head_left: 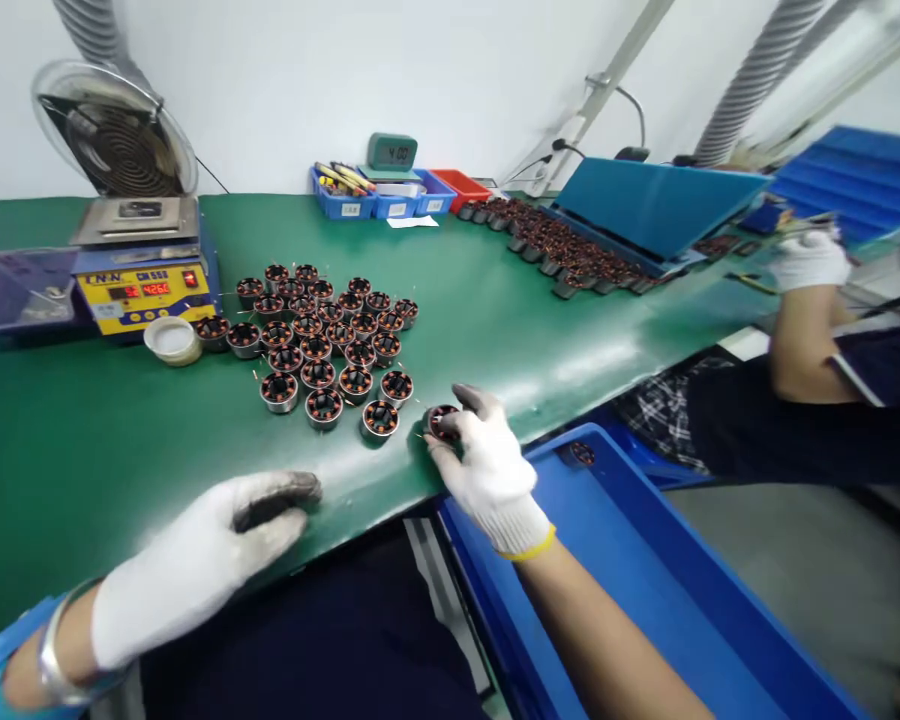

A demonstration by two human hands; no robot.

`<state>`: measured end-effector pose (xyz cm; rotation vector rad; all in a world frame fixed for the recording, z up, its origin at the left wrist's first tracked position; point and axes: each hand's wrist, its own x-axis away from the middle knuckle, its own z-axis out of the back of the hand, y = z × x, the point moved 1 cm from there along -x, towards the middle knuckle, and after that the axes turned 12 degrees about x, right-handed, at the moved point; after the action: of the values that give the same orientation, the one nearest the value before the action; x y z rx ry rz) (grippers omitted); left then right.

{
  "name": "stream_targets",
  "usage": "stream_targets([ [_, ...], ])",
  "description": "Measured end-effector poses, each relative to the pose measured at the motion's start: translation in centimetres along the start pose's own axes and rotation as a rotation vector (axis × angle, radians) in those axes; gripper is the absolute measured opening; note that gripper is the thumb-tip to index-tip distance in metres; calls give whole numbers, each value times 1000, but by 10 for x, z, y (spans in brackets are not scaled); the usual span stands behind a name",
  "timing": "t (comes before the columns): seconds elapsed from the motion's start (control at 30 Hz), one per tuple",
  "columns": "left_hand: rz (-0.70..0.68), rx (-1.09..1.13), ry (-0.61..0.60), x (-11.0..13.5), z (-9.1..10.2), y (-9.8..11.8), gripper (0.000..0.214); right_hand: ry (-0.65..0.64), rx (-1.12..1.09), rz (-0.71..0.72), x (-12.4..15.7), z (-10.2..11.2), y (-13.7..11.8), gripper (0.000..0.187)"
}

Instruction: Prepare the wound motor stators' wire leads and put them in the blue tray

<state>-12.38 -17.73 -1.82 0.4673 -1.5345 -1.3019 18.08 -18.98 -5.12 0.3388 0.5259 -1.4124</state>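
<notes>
My right hand (487, 460), in a white glove with darkened fingertips, grips a motor stator (442, 422) at the bench's front edge. Copper windings and a black core show inside its round metal rim. To the left, my left hand (217, 550), gloved as well, hovers or rests by the bench edge; which of the two I cannot tell. Its fingers are stretched out, the thumb stands apart, and nothing is in it. Beyond both hands several similar stators (316, 347) stand grouped on the green bench (480, 330), thin wire ends poking out.
A solder pot (146, 280) with a yellow panel stands at the left, beside a small white cup (172, 341). Below the edge, a blue tray (645, 570) holds one stator (579, 455). Many stators (562, 240) lie farther right. A co-worker's gloved hand (811, 260) works there.
</notes>
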Motion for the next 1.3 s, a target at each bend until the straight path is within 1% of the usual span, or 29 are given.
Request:
stream_targets([
  [0.07, -35, 95, 16, -2, 1, 2, 56, 27, -102, -56, 3, 13, -14, 9],
  [0.1, -62, 159, 7, -3, -1, 3, 60, 30, -165, -53, 2, 21, -25, 9],
  [0.17, -105, 328, -66, -3, -7, 3, 68, -8, -309, 40, -5, 33, -56, 13],
  [0.23, -149, 494, -124, -4, -12, 0, 67, -52, -452, 191, -18, 38, -89, 16],
  [0.27, -173, 560, -117, -5, -13, -1, 63, -54, -508, 253, -26, 38, -104, 20],
  [0.3, -190, 617, -79, -5, -12, -4, 60, -42, -547, 288, -33, 35, -117, 28],
  [0.37, -195, 733, 41, -7, -6, -7, 59, -10, -562, 308, -44, 28, -136, 47],
  [0.4, -177, 789, 94, -8, -2, -8, 61, -7, -534, 319, -48, 24, -141, 51],
  [0.43, -157, 838, 138, -9, 3, -9, 63, -18, -486, 338, -50, 21, -144, 46],
  [0.5, -131, 904, 211, -11, 12, -8, 64, -78, -397, 384, -54, 19, -143, 23],
  [0.53, -127, 927, 244, -12, 16, -7, 64, -119, -392, 393, -56, 21, -141, 14],
  [0.6, -117, 961, 286, -13, 21, -5, 66, -195, -490, 333, -66, 27, -137, 10],
  [0.67, -104, 954, 271, -14, 24, -5, 67, -242, -640, 239, -83, 34, -136, 10],
  [0.73, -111, 908, 222, -14, 25, -7, 68, -287, -704, 217, -106, 37, -142, 22],
  [0.77, -123, 885, 203, -14, 25, -8, 68, -326, -708, 245, -117, 36, -147, 25],
  [0.8, -140, 863, 195, -13, 24, -9, 66, -375, -708, 288, -127, 34, -153, 22],
  [0.87, -182, 831, 194, -12, 23, -8, 62, -469, -693, 372, -141, 29, -163, 8],
  [0.9, -200, 829, 187, -11, 23, -6, 59, -485, -666, 405, -144, 26, -168, 7],
  [0.93, -215, 851, 172, -10, 22, -3, 55, -464, -622, 431, -146, 25, -171, 9],
  [0.97, -228, 906, 166, -10, 23, 0, 49, -413, -560, 452, -145, 25, -173, 10],
  [1.0, -241, 1001, 188, -11, 26, 3, 44, -336, -498, 474, -144, 26, -174, 9],
  [1.03, -258, 1126, 245, -12, 29, 6, 39, -251, -450, 495, -142, 29, -175, 8],
  [1.07, -285, 1258, 335, -13, 35, 9, 34, -170, -427, 514, -140, 32, -176, 7],
  [1.1, -312, 1375, 445, -15, 41, 10, 33, -105, -430, 534, -138, 36, -177, 7],
  [1.13, -319, 1456, 547, -16, 46, 11, 39, -62, -452, 553, -137, 40, -178, 7],
  [1.17, -300, 1493, 597, -18, 51, 11, 45, -41, -483, 569, -137, 44, -179, 7],
  [1.2, -252, 1485, 566, -19, 54, 11, 48, -41, -516, 581, -137, 46, -180, 7],
  [1.23, -187, 1441, 460, -19, 55, 11, 50, -55, -539, 589, -138, 48, -181, 7],
  [1.3, -64, 1285, 91, -18, 52, 10, 57, -88, -549, 593, -139, 47, -182, 7],
])
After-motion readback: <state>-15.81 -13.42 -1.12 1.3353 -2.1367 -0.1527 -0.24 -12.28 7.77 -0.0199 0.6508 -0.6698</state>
